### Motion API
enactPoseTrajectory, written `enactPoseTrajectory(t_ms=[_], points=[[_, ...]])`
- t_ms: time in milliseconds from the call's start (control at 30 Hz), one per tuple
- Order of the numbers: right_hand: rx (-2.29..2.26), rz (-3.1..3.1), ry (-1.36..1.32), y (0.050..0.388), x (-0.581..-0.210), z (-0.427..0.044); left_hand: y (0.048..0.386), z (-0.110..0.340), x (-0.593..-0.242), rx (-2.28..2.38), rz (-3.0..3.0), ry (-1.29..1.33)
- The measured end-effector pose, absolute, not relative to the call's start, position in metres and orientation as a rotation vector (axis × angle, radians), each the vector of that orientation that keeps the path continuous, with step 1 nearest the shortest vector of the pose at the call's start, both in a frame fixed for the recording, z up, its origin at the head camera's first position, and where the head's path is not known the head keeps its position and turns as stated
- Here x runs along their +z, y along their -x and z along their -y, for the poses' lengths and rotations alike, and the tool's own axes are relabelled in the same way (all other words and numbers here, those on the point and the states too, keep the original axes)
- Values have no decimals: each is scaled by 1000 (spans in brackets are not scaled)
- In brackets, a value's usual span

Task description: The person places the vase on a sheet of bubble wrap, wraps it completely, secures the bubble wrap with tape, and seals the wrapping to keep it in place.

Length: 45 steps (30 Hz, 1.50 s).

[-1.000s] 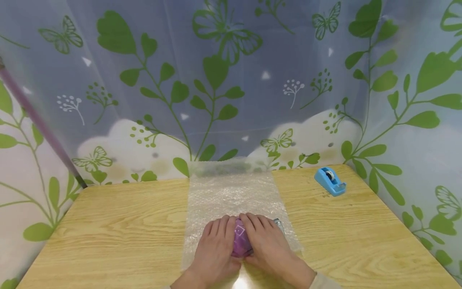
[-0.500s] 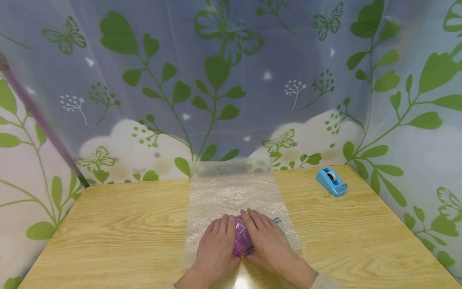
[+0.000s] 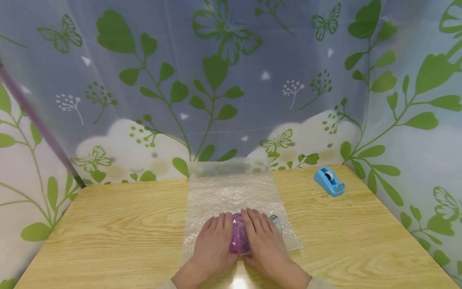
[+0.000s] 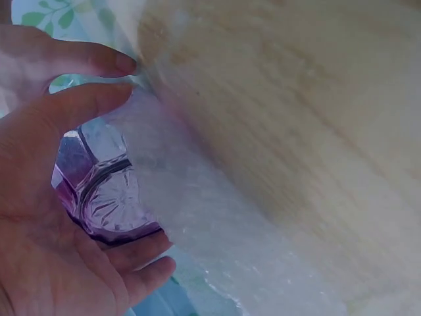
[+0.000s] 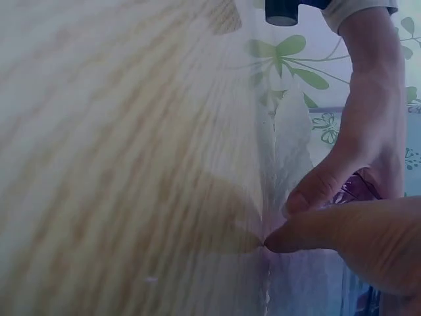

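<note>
A purple faceted glass item (image 3: 240, 237) lies on the near part of a bubble wrap sheet (image 3: 231, 192). My left hand (image 3: 213, 243) curls over its left side and my right hand (image 3: 266, 243) over its right. In the left wrist view, the left hand (image 4: 59, 197) cups the clear and purple glass (image 4: 115, 191), thumb at the near edge of the wrap (image 4: 217, 217). The right wrist view shows the right thumb (image 5: 329, 230) at that wrap edge, close to the left one. A pale blue clear part (image 3: 276, 223) shows beyond the right fingers.
A blue tape dispenser (image 3: 329, 182) stands at the back right of the wooden table (image 3: 119, 224). Patterned curtains hang behind and at both sides. A purple pole (image 3: 39, 124) leans at the left. The wrap's far edge rises against the back curtain.
The glass item has turned slightly between my hands, and its white diamond mark no longer shows. More of the pale blue part shows at the right. Both hands stay around it.
</note>
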State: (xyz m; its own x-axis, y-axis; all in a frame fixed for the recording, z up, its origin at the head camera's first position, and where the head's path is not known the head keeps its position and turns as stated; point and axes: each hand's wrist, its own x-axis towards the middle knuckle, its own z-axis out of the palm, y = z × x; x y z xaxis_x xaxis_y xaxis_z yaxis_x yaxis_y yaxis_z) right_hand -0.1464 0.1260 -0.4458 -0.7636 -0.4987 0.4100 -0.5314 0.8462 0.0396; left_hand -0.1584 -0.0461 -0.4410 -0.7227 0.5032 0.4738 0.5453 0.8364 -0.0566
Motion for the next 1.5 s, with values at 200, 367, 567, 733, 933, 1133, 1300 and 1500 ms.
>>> enactPoseTrajectory(t_ms=[200, 367, 567, 733, 933, 1133, 1300, 1500], points=[[88, 2587, -736, 149, -449, -123, 161, 44, -436, -116, 2580, 808], [64, 2500, -769, 154, -449, -126, 162, 44, -434, -129, 2618, 827], [118, 2548, -814, 154, -443, -130, 162, 46, -431, -183, 2651, 882], [165, 2615, -816, 153, -436, -132, 163, 47, -424, -234, 2678, 944], [189, 2657, -833, 153, -428, -133, 164, 49, -416, -288, 2753, 988], [182, 2669, -876, 154, -422, -135, 165, 51, -413, -368, 2846, 1011], [166, 2693, -909, 156, -418, -135, 166, 52, -408, -439, 2936, 1021], [148, 2706, -939, 161, -414, -134, 168, 54, -406, -481, 3000, 990]])
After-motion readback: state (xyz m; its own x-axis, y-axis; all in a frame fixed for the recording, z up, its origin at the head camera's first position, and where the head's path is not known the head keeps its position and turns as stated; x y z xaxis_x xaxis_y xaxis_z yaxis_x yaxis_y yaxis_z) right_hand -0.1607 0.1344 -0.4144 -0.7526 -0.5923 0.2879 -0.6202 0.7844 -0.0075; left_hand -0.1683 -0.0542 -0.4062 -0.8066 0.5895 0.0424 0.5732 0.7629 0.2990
